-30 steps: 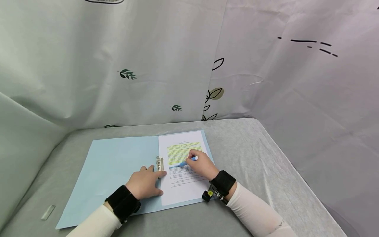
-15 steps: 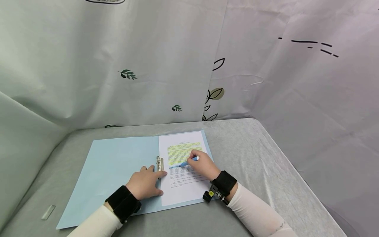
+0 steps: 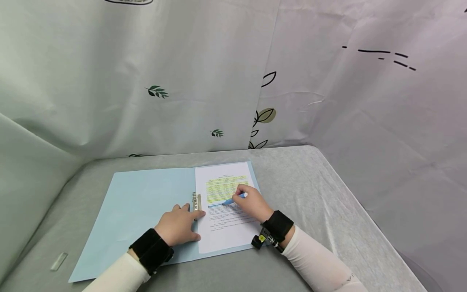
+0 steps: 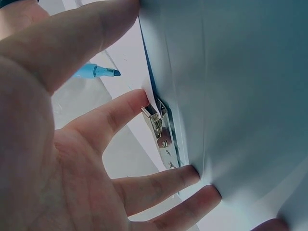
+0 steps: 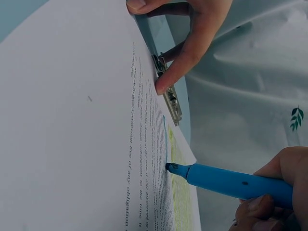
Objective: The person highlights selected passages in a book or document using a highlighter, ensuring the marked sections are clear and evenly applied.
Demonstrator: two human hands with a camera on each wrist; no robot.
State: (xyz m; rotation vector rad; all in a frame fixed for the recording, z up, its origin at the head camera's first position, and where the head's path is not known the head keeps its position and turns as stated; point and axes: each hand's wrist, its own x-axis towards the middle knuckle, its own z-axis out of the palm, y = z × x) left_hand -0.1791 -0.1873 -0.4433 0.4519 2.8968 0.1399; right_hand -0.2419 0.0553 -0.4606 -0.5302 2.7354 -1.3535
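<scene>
A light blue folder (image 3: 146, 207) lies open, with a printed white sheet (image 3: 222, 241) on its right side. The upper paragraph of the sheet is highlighted yellow; a short blue line runs just below it. My right hand (image 3: 253, 202) pinches a blue highlighter (image 5: 226, 182), its dark tip on the paper at the end of the blue line. Spread out on the folder near its spine, my left hand (image 3: 176, 225) rests with fingers extended. Its index finger reaches over the metal clip (image 3: 196, 202) to the sheet's left edge, and the thumb touches that edge lower down.
A grey cloth covers the table (image 3: 299, 186). Left of the folder lies a small clear strip-like piece (image 3: 59, 261). Pale curtains (image 3: 204, 81) with leaf prints hang behind and at the sides.
My right hand has slid slightly to the right with the highlighter, and the blue line has grown a little longer. My left hand has stayed in place.
</scene>
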